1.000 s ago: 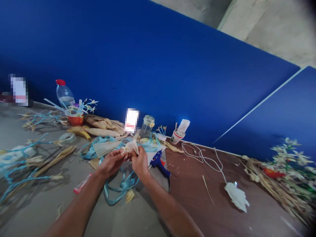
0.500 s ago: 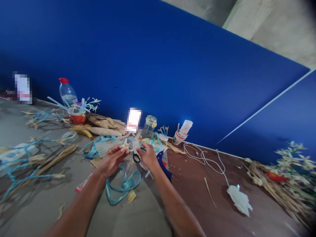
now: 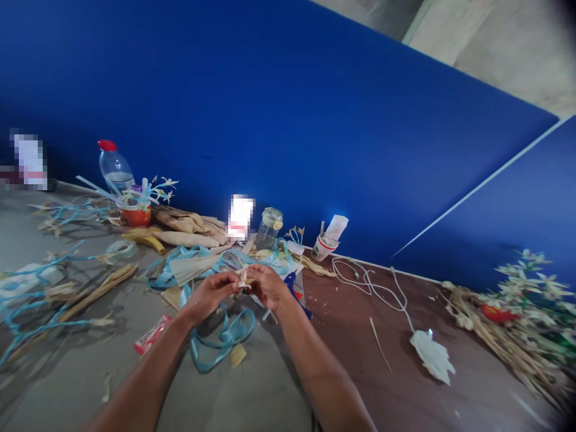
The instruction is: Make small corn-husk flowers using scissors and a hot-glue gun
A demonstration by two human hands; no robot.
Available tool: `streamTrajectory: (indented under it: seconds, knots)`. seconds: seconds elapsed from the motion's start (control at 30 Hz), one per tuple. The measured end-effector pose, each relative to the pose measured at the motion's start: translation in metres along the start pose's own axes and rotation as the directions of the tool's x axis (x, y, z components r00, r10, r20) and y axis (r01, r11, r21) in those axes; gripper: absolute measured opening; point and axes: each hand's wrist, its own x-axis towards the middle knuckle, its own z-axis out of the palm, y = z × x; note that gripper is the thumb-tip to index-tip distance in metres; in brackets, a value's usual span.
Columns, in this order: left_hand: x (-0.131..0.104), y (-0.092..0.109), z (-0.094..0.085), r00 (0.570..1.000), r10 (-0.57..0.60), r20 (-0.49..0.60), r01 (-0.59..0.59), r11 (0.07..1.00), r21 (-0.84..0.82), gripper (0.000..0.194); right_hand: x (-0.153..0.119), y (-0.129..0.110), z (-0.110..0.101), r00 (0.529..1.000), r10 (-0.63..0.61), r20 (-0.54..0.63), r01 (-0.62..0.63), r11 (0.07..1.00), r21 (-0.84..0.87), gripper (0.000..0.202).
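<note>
Around twelve o'clock, a small pale husk piece [image 3: 244,279] sits pinched between the left hand [image 3: 207,295] and right hand [image 3: 267,287], both about equally near, fingers narrow; can't tell its long axis.

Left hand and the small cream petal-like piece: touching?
Touching. The head view shows the left hand with thumb and fingertips closed at the near-left edge of the cream petal-like piece, no gap between.
</note>
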Motion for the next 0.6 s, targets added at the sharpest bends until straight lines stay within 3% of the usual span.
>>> streamTrajectory:
  seconds: [0.3,0.6]
  knots:
    - [0.001,0.002,0.003,0.998,0.045,-0.047,-0.044,0.999,0.032,0.015,-0.001,-0.003,0.002,0.993,-0.062,-0.098,0.067,0.996,0.051,0.019]
    - [0.006,-0.009,-0.001,0.968,0.068,-0.244,-0.059,0.997,0.041,0.013,-0.002,-0.009,0.002,0.983,-0.052,-0.178,0.083,0.981,0.174,0.017]
